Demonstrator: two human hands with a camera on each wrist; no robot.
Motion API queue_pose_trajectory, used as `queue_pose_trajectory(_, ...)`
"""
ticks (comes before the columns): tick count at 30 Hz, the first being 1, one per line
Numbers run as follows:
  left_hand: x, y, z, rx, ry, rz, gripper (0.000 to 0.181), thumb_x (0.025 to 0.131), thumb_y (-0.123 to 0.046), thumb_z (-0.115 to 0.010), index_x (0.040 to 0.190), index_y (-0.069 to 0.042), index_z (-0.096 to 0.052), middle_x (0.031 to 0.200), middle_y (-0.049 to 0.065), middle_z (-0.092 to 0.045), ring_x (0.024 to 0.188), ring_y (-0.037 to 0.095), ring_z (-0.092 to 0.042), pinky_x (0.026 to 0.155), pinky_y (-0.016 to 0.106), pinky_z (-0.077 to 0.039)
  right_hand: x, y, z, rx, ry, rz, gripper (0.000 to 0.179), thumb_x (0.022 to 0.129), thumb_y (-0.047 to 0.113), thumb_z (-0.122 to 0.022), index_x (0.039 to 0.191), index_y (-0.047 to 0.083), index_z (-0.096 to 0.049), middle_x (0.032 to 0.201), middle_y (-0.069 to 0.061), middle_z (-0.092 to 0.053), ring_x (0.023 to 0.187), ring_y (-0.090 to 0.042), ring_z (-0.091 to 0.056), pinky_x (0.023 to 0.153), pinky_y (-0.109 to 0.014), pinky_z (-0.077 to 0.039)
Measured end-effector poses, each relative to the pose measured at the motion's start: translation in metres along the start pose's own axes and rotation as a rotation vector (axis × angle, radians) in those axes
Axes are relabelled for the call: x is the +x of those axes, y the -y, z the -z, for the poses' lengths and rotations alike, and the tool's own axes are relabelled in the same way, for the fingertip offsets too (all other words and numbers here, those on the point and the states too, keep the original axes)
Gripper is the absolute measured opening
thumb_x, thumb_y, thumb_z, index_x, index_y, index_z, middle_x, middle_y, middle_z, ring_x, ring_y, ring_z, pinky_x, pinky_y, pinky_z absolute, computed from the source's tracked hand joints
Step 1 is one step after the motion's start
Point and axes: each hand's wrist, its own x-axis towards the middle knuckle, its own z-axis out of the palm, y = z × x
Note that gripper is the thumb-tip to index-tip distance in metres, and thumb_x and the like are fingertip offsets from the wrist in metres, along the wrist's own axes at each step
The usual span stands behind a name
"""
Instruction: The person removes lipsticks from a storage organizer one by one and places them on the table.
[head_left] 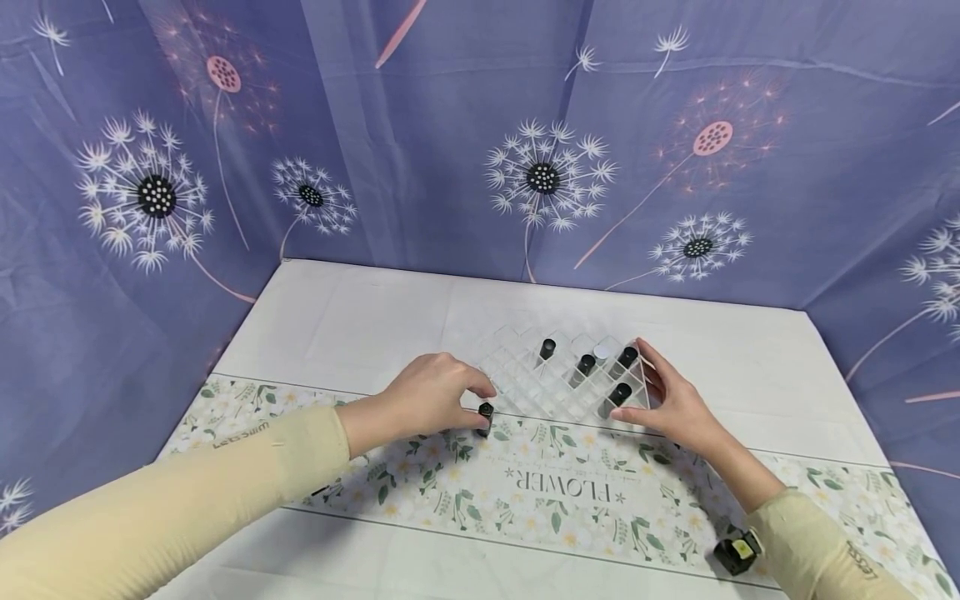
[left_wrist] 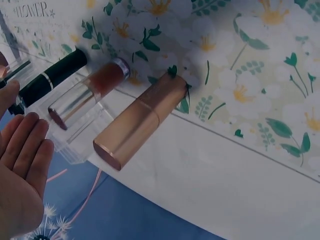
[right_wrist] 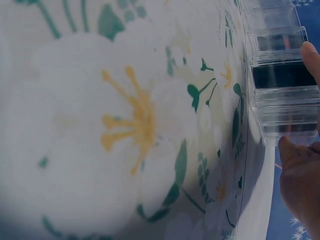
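My left hand [head_left: 431,396] pinches a black lipstick tube [head_left: 486,418] between thumb and fingers, near the front left corner of a clear acrylic lipstick organizer [head_left: 525,385]. In the left wrist view the dark tube [left_wrist: 55,77] appears beside a clear tube with reddish-brown colour [left_wrist: 90,92] and a rose-gold lipstick tube [left_wrist: 142,120]. My right hand [head_left: 678,408] grips the organizer's right end, thumb at the front and fingers behind. Several black-capped tubes, such as one black tube [head_left: 620,393], stand in its diamond slots. The right wrist view shows the organizer's clear wall [right_wrist: 285,97] and my fingers on it.
A small black item with a yellow-green label [head_left: 738,550] lies by my right sleeve. A floral runner [head_left: 555,487] printed "FLOWER" crosses the white table [head_left: 375,308]. A purple dandelion curtain [head_left: 450,167] hangs behind and at the sides. My left sleeve hides part of the runner.
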Motion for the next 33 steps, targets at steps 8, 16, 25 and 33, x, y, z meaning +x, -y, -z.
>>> queue_pose_trajectory(8, -0.001, 0.001, 0.021, -0.021, 0.03, 0.001, 0.038, 0.086, -0.035, -0.092, 0.119, -0.019, -0.083, 0.114, -0.009, -0.081, 0.108, 0.014, -0.077, 0.096, 0.038, -0.062, 0.0, -0.001, 0.001, -0.01, -0.002, -0.002, 0.118, 0.09, 0.022, -0.089, 0.174, 0.013, -0.006, 0.178, -0.018, -0.013, 0.157, -0.052, -0.024, 0.123, -0.038, -0.034)
queue_pose_trajectory(16, 0.004, 0.004, 0.039, -0.034, 0.017, 0.0, 0.038, 0.088, -0.036, -0.09, 0.121, -0.019, -0.083, 0.117, -0.009, -0.08, 0.11, 0.016, -0.076, 0.098, 0.039, -0.062, 0.001, -0.001, 0.001, -0.008, -0.004, 0.003, 0.117, 0.091, 0.022, -0.089, 0.174, 0.016, -0.007, 0.179, -0.016, -0.013, 0.158, -0.051, -0.024, 0.118, -0.014, -0.035)
queue_pose_trajectory(25, 0.015, 0.003, 0.052, -0.037, 0.013, 0.013, 0.042, 0.087, -0.04, -0.091, 0.123, -0.021, -0.082, 0.12, -0.01, -0.08, 0.114, 0.015, -0.075, 0.1, 0.04, -0.06, 0.002, -0.001, 0.001, -0.017, -0.001, -0.004, 0.117, 0.09, 0.023, -0.09, 0.174, 0.013, -0.007, 0.179, -0.015, -0.012, 0.158, -0.051, -0.025, 0.118, -0.015, -0.036)
queue_pose_trajectory(33, 0.029, 0.002, 0.056, -0.028, 0.003, -0.012, 0.045, 0.086, -0.04, -0.091, 0.125, -0.019, -0.082, 0.121, -0.009, -0.079, 0.117, 0.015, -0.074, 0.102, 0.039, -0.06, 0.001, -0.002, 0.0, -0.017, -0.002, -0.004, 0.118, 0.09, 0.023, -0.09, 0.174, 0.012, -0.008, 0.178, -0.017, -0.014, 0.157, -0.051, -0.027, 0.116, -0.01, -0.035)
